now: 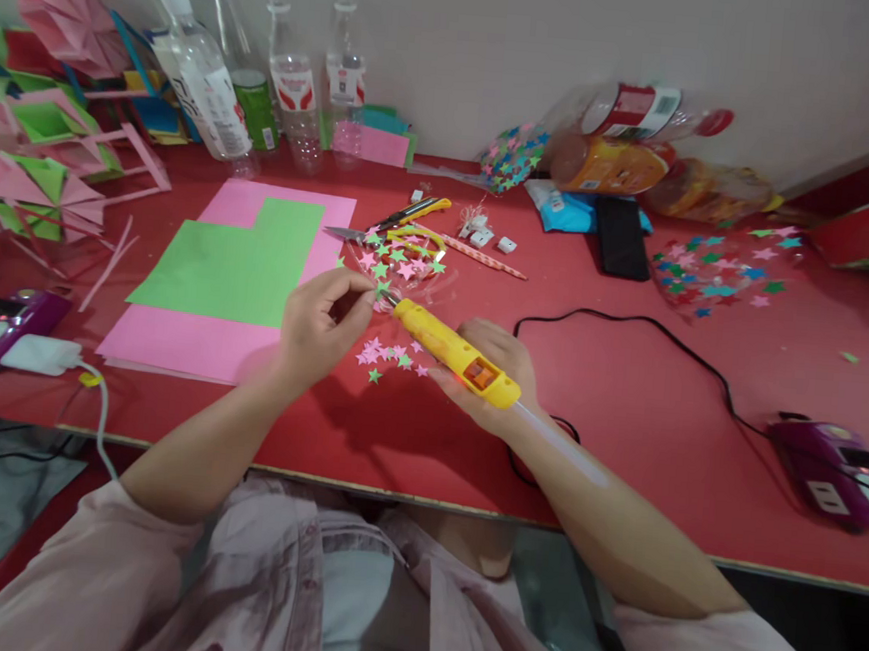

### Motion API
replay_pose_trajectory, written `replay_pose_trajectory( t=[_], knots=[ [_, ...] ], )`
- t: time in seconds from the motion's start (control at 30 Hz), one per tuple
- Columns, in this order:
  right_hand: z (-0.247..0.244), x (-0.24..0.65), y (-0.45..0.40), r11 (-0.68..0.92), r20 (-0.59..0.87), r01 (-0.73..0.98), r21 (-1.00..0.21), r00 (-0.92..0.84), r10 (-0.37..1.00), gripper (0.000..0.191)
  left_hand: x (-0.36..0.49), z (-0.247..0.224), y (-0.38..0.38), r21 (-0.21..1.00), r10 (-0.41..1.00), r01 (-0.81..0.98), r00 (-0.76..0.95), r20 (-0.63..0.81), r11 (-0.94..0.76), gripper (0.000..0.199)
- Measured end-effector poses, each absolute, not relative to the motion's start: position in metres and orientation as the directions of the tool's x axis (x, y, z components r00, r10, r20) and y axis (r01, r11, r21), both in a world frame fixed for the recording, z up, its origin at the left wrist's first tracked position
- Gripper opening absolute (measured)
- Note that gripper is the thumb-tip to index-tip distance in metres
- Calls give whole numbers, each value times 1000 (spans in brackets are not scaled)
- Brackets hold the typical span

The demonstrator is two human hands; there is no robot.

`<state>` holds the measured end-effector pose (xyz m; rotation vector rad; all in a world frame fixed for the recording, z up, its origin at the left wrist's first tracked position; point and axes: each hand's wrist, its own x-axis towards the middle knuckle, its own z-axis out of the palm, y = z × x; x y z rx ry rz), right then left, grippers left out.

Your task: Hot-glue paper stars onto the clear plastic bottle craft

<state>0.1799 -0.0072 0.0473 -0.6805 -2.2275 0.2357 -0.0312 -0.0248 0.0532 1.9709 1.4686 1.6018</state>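
Note:
My right hand is wrapped round a yellow hot glue gun, a clear glue stick jutting from its back end. The nozzle points toward my left hand, whose thumb and forefinger are pinched together at the tip. A small green paper star shows at those fingertips, partly hidden. Just beyond lies a clear plastic piece with pink and green stars on it. Loose pink and green stars are scattered on the red table below the nozzle.
Green paper and pink sheets lie left. Behind are scissors, a cutter, plastic bottles and a phone. A black cord runs to a purple power strip. Paper crafts stand far left.

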Motion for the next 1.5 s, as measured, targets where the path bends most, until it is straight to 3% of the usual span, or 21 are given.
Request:
replay_pose_trajectory(
  t=[0.63, 0.73, 0.87, 1.0, 1.07, 1.23, 1.33, 1.5],
  knots=[
    [49, 180, -8, 838, 637, 399, -372, -547, 543, 33, -30, 55, -25, 667, 773, 558, -68, 630, -495, 11],
    [49, 180, -8, 843, 640, 388, -374, -550, 537, 32, -31, 55, -24, 601, 733, 596, -30, 679, -532, 10],
    [51, 181, -8, 834, 630, 392, -387, -548, 550, 30, -35, 52, -23, 399, 619, 693, 87, 780, -600, 11],
    [56, 183, -11, 815, 632, 409, -411, -517, 578, 30, -37, 51, -24, 278, 518, 671, 185, 835, -687, 12],
    [60, 185, -11, 785, 664, 439, -437, -432, 611, 25, -37, 53, -26, 339, 539, 636, 147, 829, -693, 13],
    [66, 200, 7, 551, 604, 673, -494, -191, 774, 9, -32, 58, -29, 705, 769, 447, -56, 636, -551, 11],
    [60, 213, 27, 457, 455, 779, -430, -250, 855, 16, -30, 61, -30, 867, 875, 243, -115, 471, -435, 9],
    [38, 219, 46, 433, 122, 844, -316, -417, 901, 23, -28, 64, -31, 979, 979, 16, 19, 202, -202, 8]
  ],
)
